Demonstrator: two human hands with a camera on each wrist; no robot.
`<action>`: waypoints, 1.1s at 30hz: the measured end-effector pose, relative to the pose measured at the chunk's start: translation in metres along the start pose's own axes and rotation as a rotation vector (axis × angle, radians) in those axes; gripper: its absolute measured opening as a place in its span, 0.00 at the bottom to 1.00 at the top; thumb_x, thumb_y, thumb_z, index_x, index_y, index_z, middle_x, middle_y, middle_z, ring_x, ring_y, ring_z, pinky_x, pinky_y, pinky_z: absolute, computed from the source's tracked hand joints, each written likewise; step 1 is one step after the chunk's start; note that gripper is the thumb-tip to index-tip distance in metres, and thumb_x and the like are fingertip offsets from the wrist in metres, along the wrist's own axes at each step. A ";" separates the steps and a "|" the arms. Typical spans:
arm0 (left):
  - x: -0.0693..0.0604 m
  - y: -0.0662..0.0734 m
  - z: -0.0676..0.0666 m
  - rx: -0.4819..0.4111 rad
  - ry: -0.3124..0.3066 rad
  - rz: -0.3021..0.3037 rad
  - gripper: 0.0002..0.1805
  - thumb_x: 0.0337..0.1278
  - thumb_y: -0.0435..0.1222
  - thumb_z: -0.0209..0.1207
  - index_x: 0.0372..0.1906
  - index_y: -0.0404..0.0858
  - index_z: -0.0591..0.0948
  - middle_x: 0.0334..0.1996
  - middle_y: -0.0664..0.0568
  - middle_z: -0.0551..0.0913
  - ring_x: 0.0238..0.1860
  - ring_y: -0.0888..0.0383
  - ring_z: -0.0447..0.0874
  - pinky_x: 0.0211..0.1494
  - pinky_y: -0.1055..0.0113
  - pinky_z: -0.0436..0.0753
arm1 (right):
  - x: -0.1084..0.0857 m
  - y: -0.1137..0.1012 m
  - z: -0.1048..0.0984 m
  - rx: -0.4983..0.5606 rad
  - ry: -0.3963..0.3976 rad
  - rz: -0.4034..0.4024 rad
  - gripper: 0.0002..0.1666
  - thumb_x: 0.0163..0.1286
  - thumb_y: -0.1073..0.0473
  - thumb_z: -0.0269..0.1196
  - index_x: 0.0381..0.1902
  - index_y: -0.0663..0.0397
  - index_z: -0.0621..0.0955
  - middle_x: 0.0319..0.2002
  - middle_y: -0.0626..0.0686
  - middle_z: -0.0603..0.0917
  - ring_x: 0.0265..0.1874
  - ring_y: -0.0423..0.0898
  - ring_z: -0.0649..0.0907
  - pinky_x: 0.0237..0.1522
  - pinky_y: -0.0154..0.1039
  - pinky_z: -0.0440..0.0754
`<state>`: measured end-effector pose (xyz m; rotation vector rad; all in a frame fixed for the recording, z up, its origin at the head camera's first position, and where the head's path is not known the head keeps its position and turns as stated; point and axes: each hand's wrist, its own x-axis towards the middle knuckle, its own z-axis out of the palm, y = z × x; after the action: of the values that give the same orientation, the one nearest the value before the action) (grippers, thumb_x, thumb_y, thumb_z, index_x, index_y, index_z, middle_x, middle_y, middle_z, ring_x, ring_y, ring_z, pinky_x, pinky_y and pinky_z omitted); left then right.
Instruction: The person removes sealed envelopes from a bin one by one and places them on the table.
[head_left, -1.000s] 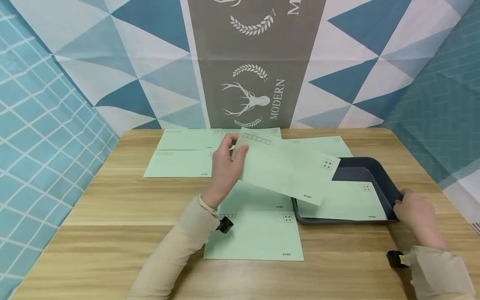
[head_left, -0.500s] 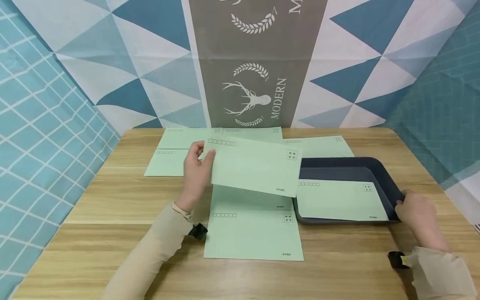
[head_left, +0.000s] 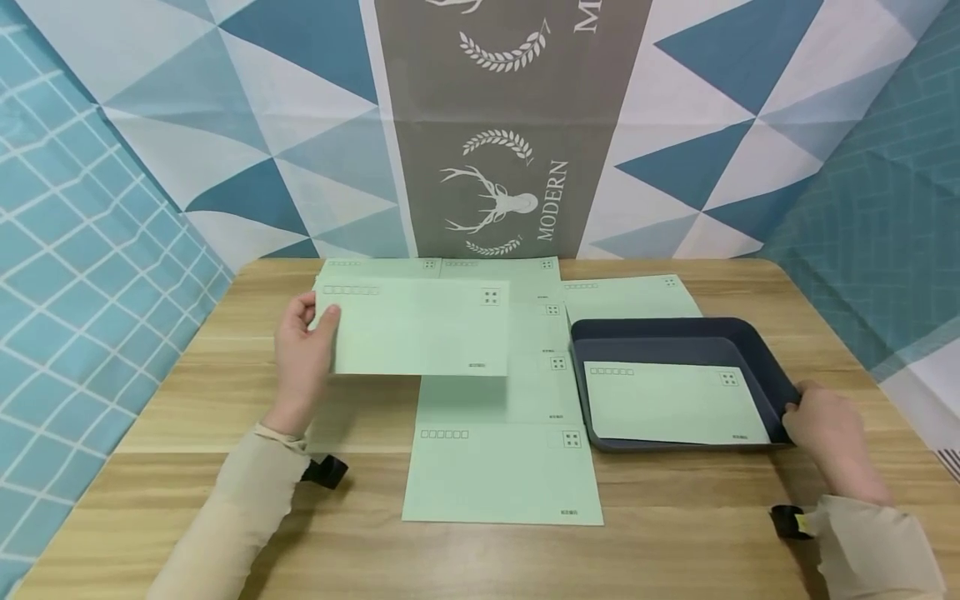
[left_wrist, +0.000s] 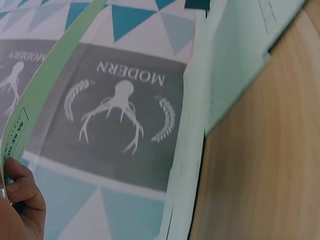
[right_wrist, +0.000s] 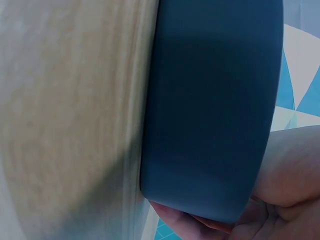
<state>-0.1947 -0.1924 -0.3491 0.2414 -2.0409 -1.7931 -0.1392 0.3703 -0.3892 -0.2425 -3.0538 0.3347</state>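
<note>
My left hand (head_left: 303,362) pinches a pale green envelope (head_left: 420,329) by its left end, thumb on the front face. The envelope is held level above others lying on the table and casts a shadow on them. In the left wrist view, fingers (left_wrist: 25,187) bend round the edge of the envelope (left_wrist: 55,65). My right hand (head_left: 828,433) grips the right wall of a dark blue-grey tray (head_left: 660,327), which stands on the table. The right wrist view has the hand (right_wrist: 285,195) at the corner of the tray (right_wrist: 215,100). Another green envelope (head_left: 675,404) lies in the tray.
Several green envelopes lie in overlapping rows on the wooden table (head_left: 180,500); the nearest envelope (head_left: 502,483) is left of the tray. Behind the tray, another envelope (head_left: 630,298) is partly covered. A patterned cloth (head_left: 510,125) hangs at the table's back edge.
My left hand has carried the envelope leftward, from over the tray's left side to above the left rows, and turned it from slanted to level. The right hand stays on the tray.
</note>
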 end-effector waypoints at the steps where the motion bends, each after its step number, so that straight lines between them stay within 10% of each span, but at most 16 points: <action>1: 0.001 -0.002 -0.005 0.000 0.007 -0.015 0.09 0.62 0.34 0.52 0.45 0.40 0.72 0.34 0.58 0.76 0.21 0.68 0.75 0.23 0.77 0.76 | 0.000 0.000 0.001 0.002 0.002 -0.001 0.20 0.55 0.69 0.51 0.41 0.86 0.68 0.35 0.80 0.73 0.31 0.76 0.72 0.29 0.60 0.70; 11: 0.012 -0.018 -0.057 0.044 0.058 -0.096 0.05 0.60 0.33 0.53 0.38 0.46 0.72 0.29 0.63 0.77 0.19 0.71 0.74 0.20 0.80 0.74 | -0.001 -0.001 0.002 0.002 -0.003 0.002 0.20 0.55 0.69 0.51 0.40 0.86 0.68 0.34 0.80 0.74 0.29 0.75 0.73 0.27 0.58 0.70; 21: 0.030 -0.042 -0.091 0.189 -0.162 -0.133 0.04 0.63 0.38 0.50 0.39 0.45 0.69 0.27 0.67 0.75 0.24 0.72 0.73 0.24 0.78 0.75 | -0.001 0.000 0.003 0.002 -0.005 0.004 0.20 0.56 0.69 0.51 0.41 0.87 0.68 0.34 0.80 0.73 0.30 0.75 0.72 0.28 0.59 0.70; 33: 0.036 -0.050 -0.102 0.491 -0.383 -0.180 0.27 0.67 0.42 0.43 0.56 0.21 0.60 0.30 0.62 0.74 0.24 0.70 0.74 0.28 0.71 0.77 | -0.001 -0.001 0.002 -0.005 0.000 -0.004 0.20 0.55 0.69 0.51 0.41 0.87 0.68 0.35 0.80 0.73 0.31 0.76 0.72 0.30 0.60 0.70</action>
<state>-0.1915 -0.3071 -0.3822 0.2394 -2.8025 -1.4894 -0.1382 0.3686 -0.3910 -0.2360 -3.0549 0.3273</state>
